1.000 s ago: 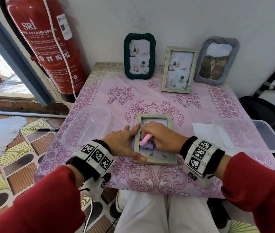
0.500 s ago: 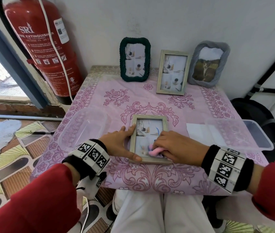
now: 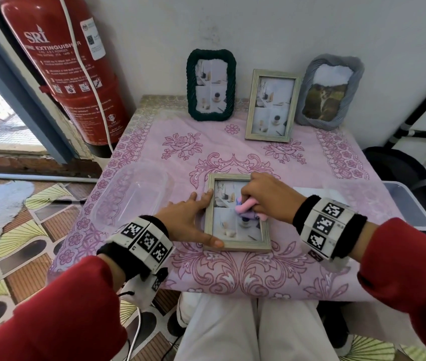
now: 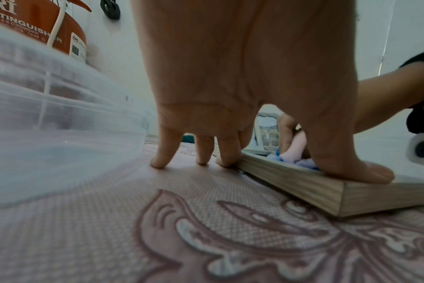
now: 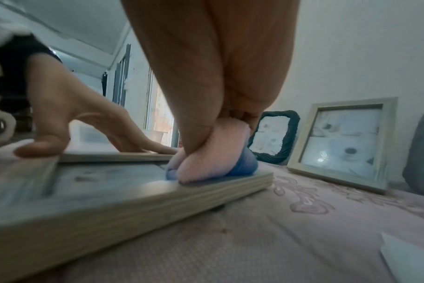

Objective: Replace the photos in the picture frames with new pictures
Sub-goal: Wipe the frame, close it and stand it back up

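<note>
Picture frame (image 3: 237, 244): pale wood, lying flat, glass side up, on pink patterned cloth (image 3: 232, 272) of table, near front edge, centre
Photo in it: four-panel collage, pale tones
Left hand (image 3: 188, 222): fingers straight, spread; thumb (image 4: 346, 168) presses on frame's near left corner, index along left rail, other fingertips on cloth just beside frame; grip open, holding nothing
Right hand (image 3: 264, 196): fingers curled round pink-and-blue cloth wad (image 5: 213, 162), grip closed on it, wad touching the glass at frame's right side
Standing frames at back against wall: dark green rope frame (image 3: 210, 84), left; matching wood frame (image 3: 273, 105), middle; grey fabric frame (image 3: 329, 89) with animal photo, right
Clear plastic tub (image 3: 131, 196): left of left hand, on table
Second clear tub (image 3: 399, 201): right edge of table, white sheet (image 3: 308, 191) beside it
Fire extinguisher (image 3: 60, 61): red, left of table by wall
Sleeves: red; marker bands on both wrists
</note>
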`<action>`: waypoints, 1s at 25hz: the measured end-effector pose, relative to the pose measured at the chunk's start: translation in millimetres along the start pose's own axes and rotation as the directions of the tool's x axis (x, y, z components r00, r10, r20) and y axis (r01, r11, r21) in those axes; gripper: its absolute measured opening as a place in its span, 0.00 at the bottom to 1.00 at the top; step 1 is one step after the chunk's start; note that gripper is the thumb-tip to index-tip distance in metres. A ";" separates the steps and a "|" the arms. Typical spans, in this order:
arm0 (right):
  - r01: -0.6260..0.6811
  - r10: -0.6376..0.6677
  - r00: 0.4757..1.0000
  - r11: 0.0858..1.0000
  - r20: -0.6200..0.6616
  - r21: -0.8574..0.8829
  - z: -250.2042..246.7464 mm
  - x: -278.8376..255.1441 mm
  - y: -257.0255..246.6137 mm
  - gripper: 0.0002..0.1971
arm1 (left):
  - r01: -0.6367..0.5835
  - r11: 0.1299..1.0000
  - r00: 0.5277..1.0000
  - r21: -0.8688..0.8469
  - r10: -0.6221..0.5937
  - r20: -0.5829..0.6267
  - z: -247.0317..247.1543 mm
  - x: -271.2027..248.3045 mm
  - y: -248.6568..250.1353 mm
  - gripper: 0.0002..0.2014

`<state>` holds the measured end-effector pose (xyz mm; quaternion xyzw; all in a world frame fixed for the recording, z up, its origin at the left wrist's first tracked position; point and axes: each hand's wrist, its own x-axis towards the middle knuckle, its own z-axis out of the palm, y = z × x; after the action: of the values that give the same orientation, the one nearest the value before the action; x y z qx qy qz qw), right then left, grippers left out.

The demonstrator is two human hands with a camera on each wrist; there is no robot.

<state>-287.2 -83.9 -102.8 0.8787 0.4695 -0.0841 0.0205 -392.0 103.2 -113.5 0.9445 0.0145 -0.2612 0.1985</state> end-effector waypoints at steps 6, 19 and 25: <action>-0.043 0.048 0.997 0.995 -0.053 0.089 -0.5 26.2 15.4 0.08 | -0.002 1.000 1.000 0.004 0.002 0.023 -1.2 0.1 0.2 0.57; 0.148 -0.044 0.969 0.889 -0.241 0.434 22.1 28.3 -12.6 0.03 | 0.024 1.000 1.000 -0.019 -0.024 0.000 1.7 6.7 -2.8 0.59; 0.234 -0.180 0.970 0.873 -0.163 0.428 26.1 -0.4 -33.1 0.05 | 0.038 0.999 0.999 -0.002 -0.038 0.005 1.1 6.4 -2.0 0.61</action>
<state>-318.2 -68.8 -127.0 0.8080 0.5297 -0.1386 -0.2175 -387.4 104.1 -118.3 0.9433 0.0324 -0.2672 0.1944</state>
